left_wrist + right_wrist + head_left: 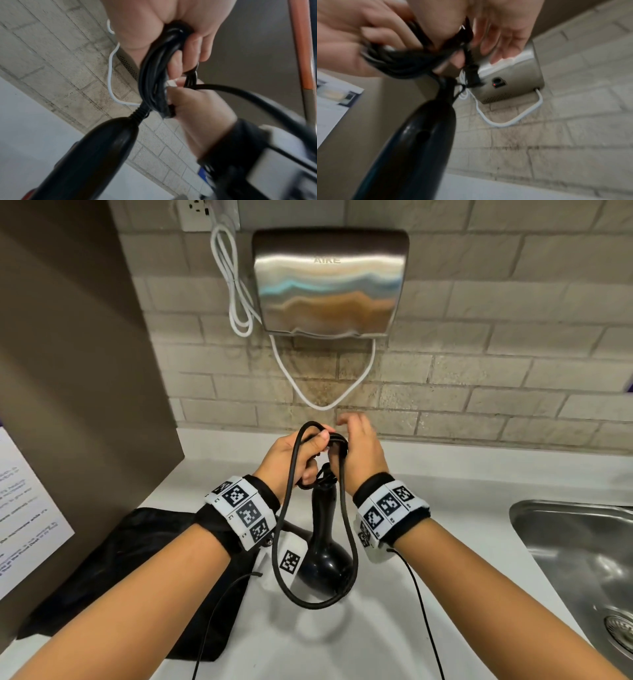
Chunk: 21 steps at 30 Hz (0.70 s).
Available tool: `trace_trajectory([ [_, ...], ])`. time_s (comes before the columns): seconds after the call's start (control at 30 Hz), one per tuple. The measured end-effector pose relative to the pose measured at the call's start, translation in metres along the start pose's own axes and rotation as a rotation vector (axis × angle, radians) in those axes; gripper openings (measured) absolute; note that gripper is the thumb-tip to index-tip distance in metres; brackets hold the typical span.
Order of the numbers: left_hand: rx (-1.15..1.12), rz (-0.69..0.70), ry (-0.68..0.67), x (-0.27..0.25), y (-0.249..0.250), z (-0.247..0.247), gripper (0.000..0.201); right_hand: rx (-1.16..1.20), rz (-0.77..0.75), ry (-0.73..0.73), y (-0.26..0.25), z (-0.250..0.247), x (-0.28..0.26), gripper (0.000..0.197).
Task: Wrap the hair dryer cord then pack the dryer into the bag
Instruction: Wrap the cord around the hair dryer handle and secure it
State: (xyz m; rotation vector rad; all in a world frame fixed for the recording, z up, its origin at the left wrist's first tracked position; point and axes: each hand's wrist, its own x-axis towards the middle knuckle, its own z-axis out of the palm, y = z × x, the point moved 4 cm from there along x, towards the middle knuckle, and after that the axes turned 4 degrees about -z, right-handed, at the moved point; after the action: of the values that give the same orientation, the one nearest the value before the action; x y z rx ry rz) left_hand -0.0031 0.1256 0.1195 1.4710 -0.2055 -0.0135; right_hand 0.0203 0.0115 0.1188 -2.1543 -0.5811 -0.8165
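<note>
Readable text: "AIKE" embossed on steel wall-mounted hand dryer [330,282], centre of tiled wall. Printed sheet [25,515] on brown panel at left, lines too blurred to read. Square coded tags on both white wristbands, plus one on a white tag beside hair dryer.

Left hand [294,458] curled tight round bundled loops of black cord [291,508], thumb on top of bundle; left wrist view confirmed fingers wrapped round coil [154,75]. Right hand [359,453] just beside it, touching the bundle on its inner side, fingers mostly straight and spread; right wrist view showed extended fingers [506,40] with cord crossing near thumb, too blurred to tell a pinch. Long slack loop hung from both hands down to counter level.

Hair dryer [323,546] black, stood upright below hands, handle up, wide end on white counter [445,542]; cord exit at handle top just under left hand. Black bag [137,570] lay flat on counter, left of dryer, partly under left forearm.

Around: white cable [236,289] from wall outlet [195,212] looped beside and under hand dryer. Steel sink [582,559] at right edge. Thin black wires trailed from wristbands.
</note>
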Motion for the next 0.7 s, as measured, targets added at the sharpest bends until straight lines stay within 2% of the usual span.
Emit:
trace_trajectory([
  [0.1, -0.001, -0.012, 0.025, 0.000, 0.000, -0.002, 0.015, 0.240, 0.079, -0.221, 0.005, 0.011, 0.009, 0.026],
  [0.17, -0.009, -0.019, 0.039, 0.002, 0.000, -0.005, 0.016, 0.311, 0.075, -0.305, 0.010, 0.014, 0.009, 0.029],
  [0.33, -0.056, -0.031, 0.068, 0.003, 0.002, -0.010, 0.016, 0.061, -0.179, -0.345, 0.033, 0.002, -0.004, 0.049],
  [0.4, -0.052, -0.029, 0.072, 0.003, 0.002, -0.010, 0.016, -0.005, -0.184, -0.368, 0.049, 0.003, -0.010, 0.050],
  [0.47, -0.074, -0.045, 0.073, 0.002, 0.000, -0.009, 0.017, -0.066, -0.092, -0.378, 0.070, 0.005, -0.016, 0.041],
  [0.57, -0.125, -0.081, 0.060, -0.001, -0.001, -0.005, 0.018, -0.201, 0.194, -0.424, 0.110, 0.006, -0.026, 0.025],
  [0.63, -0.146, -0.090, 0.054, -0.003, 0.000, -0.003, 0.018, -0.228, 0.398, -0.519, 0.137, 0.010, -0.040, 0.022],
  [0.7, -0.159, -0.094, 0.044, -0.004, 0.001, 0.000, 0.019, -0.265, 0.517, -0.587, 0.155, 0.011, -0.055, 0.024],
])
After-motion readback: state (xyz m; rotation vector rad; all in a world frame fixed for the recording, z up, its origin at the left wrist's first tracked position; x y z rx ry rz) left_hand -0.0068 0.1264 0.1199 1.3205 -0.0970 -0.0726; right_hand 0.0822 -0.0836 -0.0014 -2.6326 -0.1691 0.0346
